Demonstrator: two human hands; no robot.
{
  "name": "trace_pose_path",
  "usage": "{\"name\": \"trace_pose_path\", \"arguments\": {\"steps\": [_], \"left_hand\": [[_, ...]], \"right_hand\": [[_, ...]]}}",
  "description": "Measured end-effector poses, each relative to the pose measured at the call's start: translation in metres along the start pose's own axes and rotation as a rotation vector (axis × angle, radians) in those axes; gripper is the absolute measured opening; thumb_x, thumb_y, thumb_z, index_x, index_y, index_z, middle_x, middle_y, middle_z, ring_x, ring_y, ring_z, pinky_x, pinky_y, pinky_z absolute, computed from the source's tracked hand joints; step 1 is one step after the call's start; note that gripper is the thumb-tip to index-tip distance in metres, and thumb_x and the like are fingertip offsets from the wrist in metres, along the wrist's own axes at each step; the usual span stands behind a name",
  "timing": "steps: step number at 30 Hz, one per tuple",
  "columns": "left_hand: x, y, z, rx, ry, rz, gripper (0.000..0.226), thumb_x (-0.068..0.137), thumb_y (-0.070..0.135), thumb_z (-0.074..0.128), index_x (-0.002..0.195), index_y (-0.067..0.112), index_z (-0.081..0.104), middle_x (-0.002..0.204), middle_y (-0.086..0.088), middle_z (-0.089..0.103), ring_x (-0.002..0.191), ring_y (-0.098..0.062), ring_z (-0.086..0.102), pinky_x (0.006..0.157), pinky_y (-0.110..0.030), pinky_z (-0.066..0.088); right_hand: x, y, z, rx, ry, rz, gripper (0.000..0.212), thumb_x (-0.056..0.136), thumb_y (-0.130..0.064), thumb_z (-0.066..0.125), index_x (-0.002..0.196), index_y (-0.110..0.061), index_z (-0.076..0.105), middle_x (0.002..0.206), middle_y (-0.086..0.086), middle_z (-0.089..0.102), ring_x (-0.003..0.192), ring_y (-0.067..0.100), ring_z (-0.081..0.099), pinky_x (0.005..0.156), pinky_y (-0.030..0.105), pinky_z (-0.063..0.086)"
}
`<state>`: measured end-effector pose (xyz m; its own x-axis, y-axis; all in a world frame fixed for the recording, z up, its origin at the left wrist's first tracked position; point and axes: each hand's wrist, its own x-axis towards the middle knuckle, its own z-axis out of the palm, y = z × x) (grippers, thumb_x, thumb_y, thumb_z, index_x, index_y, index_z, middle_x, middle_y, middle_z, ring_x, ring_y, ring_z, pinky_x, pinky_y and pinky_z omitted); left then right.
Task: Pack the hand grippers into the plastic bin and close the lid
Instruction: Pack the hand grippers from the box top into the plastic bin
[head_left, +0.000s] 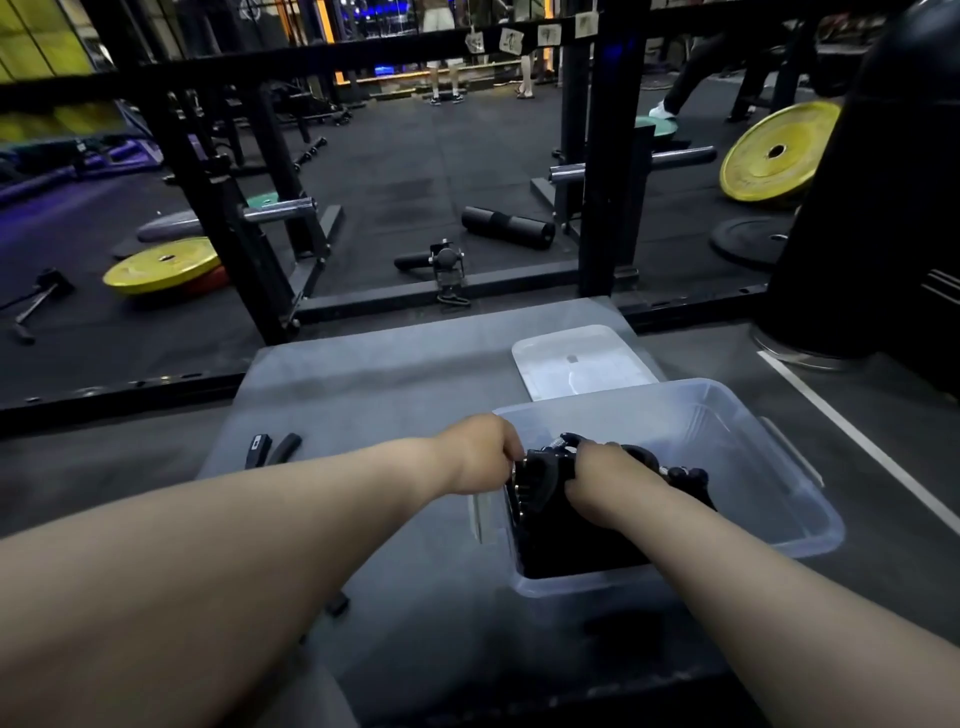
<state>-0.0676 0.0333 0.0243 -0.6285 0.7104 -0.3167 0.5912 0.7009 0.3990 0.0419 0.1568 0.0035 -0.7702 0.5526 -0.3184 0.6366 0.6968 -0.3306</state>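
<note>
The hand grippers (545, 512), a dark bundle of black handles and metal springs, sit inside the plastic bin (779, 499), packed against its near-left corner, directly under and between both hands. The left hand (480, 454) reaches over the bin's left rim, its fingers curled down and pinching the left edge of the bundle. The right hand (602, 480) is just beside it, on its right, fingers curled round the top of the same bundle, with more black handles poking out past its knuckles. The bin's clear walls stretch away to the right of the right hand. The lid (576, 361) lies flat beyond the hands, just past the bin's far wall and off the bin. Well to the left of the left hand, one loose gripper (272, 449) lies on the grey platform (363, 379) that carries everything. Farther out beyond the hands stand the black posts of a rack (613, 156), with a foam roller (506, 227) on the floor between them and a yellow weight plate (161, 270) far off to the left.
</note>
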Motion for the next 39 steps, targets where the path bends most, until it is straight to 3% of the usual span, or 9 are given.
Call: {"name": "trace_pose_path", "arguments": {"steps": [4,10,15,20,24,30,33,36,39], "left_hand": [[0.004,-0.002,0.008,0.116,-0.058,0.022,0.034,0.088,0.009,0.048,0.107,0.021,0.073,0.108,0.003,0.070,0.094,-0.020,0.063,0.080,-0.020,0.049],[0.007,-0.003,0.009,0.142,-0.058,0.036,0.035,0.089,0.010,0.047,0.111,0.021,0.072,0.112,0.003,0.069,0.101,-0.021,0.063,0.085,-0.022,0.050],[0.009,-0.003,0.012,0.211,-0.102,0.041,0.031,0.083,0.011,0.046,0.100,0.017,0.071,0.100,-0.003,0.072,0.096,-0.028,0.066,0.084,-0.033,0.057],[0.009,-0.003,0.012,0.211,-0.102,0.048,0.030,0.084,0.010,0.046,0.099,0.018,0.071,0.096,-0.002,0.071,0.088,-0.026,0.064,0.079,-0.030,0.055],[0.010,-0.002,0.008,0.140,-0.038,0.058,0.033,0.089,0.008,0.047,0.116,0.017,0.065,0.116,-0.004,0.063,0.095,-0.025,0.060,0.082,-0.029,0.052],[0.013,-0.009,-0.004,-0.046,-0.016,-0.064,0.041,0.090,0.015,0.055,0.130,0.021,0.046,0.130,-0.007,0.043,0.109,-0.029,0.057,0.093,-0.038,0.051],[0.013,-0.018,-0.013,-0.052,-0.025,-0.096,0.044,0.090,0.017,0.057,0.132,0.020,0.044,0.130,-0.010,0.047,0.105,-0.030,0.060,0.090,-0.040,0.054],[0.009,-0.031,-0.030,-0.143,-0.152,-0.115,0.046,0.093,0.011,0.050,0.137,0.016,0.039,0.119,-0.014,0.061,0.090,-0.025,0.068,0.075,-0.033,0.058],[0.008,-0.057,-0.054,-0.130,-0.278,-0.057,0.039,0.098,0.016,0.049,0.137,0.015,0.046,0.117,-0.004,0.059,0.098,-0.020,0.072,0.080,-0.032,0.056]], "right_hand": [[0.001,0.001,0.003,-0.002,-0.002,-0.036,0.035,0.089,-0.020,0.047,0.122,-0.009,0.049,0.125,0.014,0.053,0.115,0.032,0.054,0.089,0.035,0.043],[0.000,0.003,0.005,0.033,0.018,-0.091,0.032,0.089,-0.022,0.051,0.118,-0.008,0.051,0.121,0.013,0.057,0.111,0.031,0.056,0.077,0.030,0.037],[-0.003,0.000,0.004,-0.011,-0.020,-0.048,0.040,0.092,-0.024,0.047,0.128,-0.007,0.046,0.130,0.017,0.049,0.120,0.030,0.049,0.090,0.032,0.039],[-0.006,-0.006,0.010,-0.042,0.018,-0.011,0.041,0.096,-0.024,0.039,0.133,-0.006,0.042,0.137,0.018,0.039,0.128,0.037,0.039,0.103,0.042,0.035],[-0.010,-0.014,0.021,-0.154,0.224,-0.188,0.040,0.097,-0.029,0.039,0.130,-0.008,0.045,0.132,0.015,0.043,0.122,0.036,0.039,0.099,0.043,0.034],[-0.011,-0.033,0.038,-0.088,0.163,-0.389,0.033,0.099,-0.023,0.037,0.128,-0.011,0.046,0.137,0.011,0.041,0.126,0.033,0.037,0.102,0.040,0.031],[-0.009,-0.046,0.045,-0.050,0.137,-0.402,0.042,0.101,-0.027,0.037,0.140,-0.011,0.038,0.151,0.012,0.030,0.138,0.032,0.029,0.112,0.039,0.025],[-0.009,-0.062,0.052,0.014,0.057,-0.361,0.060,0.100,-0.019,0.036,0.154,-0.006,0.012,0.162,0.013,0.005,0.148,0.029,0.010,0.118,0.037,0.013],[-0.008,-0.076,0.061,0.010,0.085,-0.387,0.065,0.097,-0.009,0.029,0.155,-0.008,0.000,0.162,0.011,-0.011,0.150,0.027,-0.003,0.119,0.037,0.008]]}}
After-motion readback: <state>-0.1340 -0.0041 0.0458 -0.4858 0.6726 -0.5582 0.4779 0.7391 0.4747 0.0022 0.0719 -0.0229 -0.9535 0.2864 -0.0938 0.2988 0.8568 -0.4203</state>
